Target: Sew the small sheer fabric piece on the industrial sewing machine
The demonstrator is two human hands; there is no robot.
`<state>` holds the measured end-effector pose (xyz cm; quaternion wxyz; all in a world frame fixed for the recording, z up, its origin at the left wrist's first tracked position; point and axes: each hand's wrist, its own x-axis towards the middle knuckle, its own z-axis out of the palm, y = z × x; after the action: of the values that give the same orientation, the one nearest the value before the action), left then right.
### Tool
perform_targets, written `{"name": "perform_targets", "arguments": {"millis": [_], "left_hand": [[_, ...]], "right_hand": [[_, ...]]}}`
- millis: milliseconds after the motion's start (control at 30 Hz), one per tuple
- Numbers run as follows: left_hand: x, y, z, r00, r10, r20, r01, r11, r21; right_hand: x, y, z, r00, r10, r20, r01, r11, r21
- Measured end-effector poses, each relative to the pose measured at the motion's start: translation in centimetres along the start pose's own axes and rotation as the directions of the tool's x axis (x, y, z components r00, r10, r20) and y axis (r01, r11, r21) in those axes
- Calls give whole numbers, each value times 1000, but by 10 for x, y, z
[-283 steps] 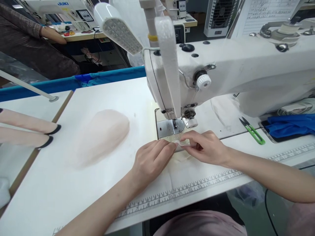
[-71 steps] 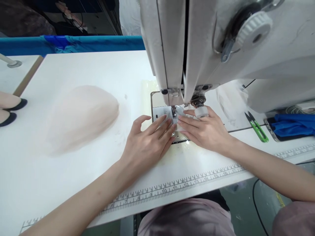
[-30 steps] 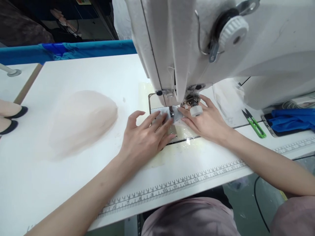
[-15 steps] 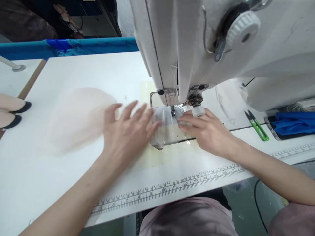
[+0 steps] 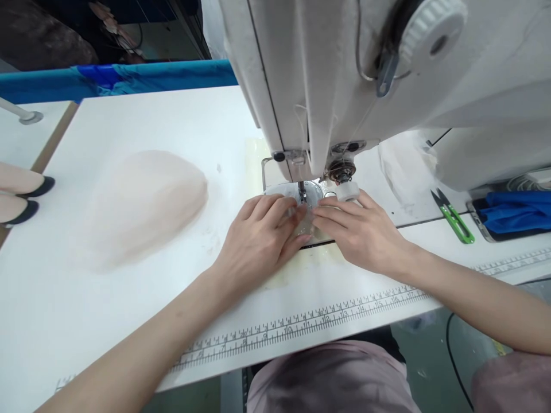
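Observation:
Under the sewing machine's head [image 5: 288,74], both hands meet close to the presser foot [image 5: 303,195]. My left hand [image 5: 260,235] lies just left of the foot, its fingers curled in and closed on a small see-through piece of material [image 5: 305,228]. From the right, my right hand [image 5: 364,229] has its fingers pressed together at the same piece's edge; the fingertips are partly hidden. Most of the piece is covered by the fingers, so its shape cannot be made out. A sheer pale-pink, cup-shaped piece of fabric [image 5: 159,206] rests on the table to the left.
Green thread snips [image 5: 454,218] lie at right beside a phone [image 5: 480,223] with blue cloth [image 5: 516,212] on it. Pale sheer fabric [image 5: 400,172] sits behind my right hand. A printed ruler [image 5: 297,330] runs along the table's front edge. Two black-tipped, beige objects [image 5: 26,195] stick in at left.
My left hand has moved right to the presser foot, and its spread fingers have curled in. My right hand has stayed nearly in place. The view has shifted slightly.

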<state>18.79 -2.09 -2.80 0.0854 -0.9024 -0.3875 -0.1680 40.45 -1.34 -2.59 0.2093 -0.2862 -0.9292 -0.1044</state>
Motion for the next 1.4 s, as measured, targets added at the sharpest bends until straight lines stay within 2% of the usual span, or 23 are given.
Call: {"name": "perform_targets", "arguments": {"millis": [200,367,600,1033,1200,1400], "left_hand": [[-2,4,-2,999,29,-15,-28,997,69],[-1,6,-3,1000,21,-2,-20,997,78],[-1,7,-6,1000,6,4,-6,999,50],[-1,6,-3,1000,14,-20,-12,993,113],[-4,9,-6,994,75,-86,-61,987,149],[-9,14,-10,986,139,-95,-123,980,155]], "right_hand": [[2,3,7,993,53,104,-51,998,-21],[2,3,9,990,75,124,-75,997,-2],[3,3,10,992,72,106,-72,997,-1],[4,2,13,996,67,61,-66,998,-9],[2,3,12,999,27,-17,-28,998,-54],[-2,3,5,997,-56,-61,51,996,-73]]}}
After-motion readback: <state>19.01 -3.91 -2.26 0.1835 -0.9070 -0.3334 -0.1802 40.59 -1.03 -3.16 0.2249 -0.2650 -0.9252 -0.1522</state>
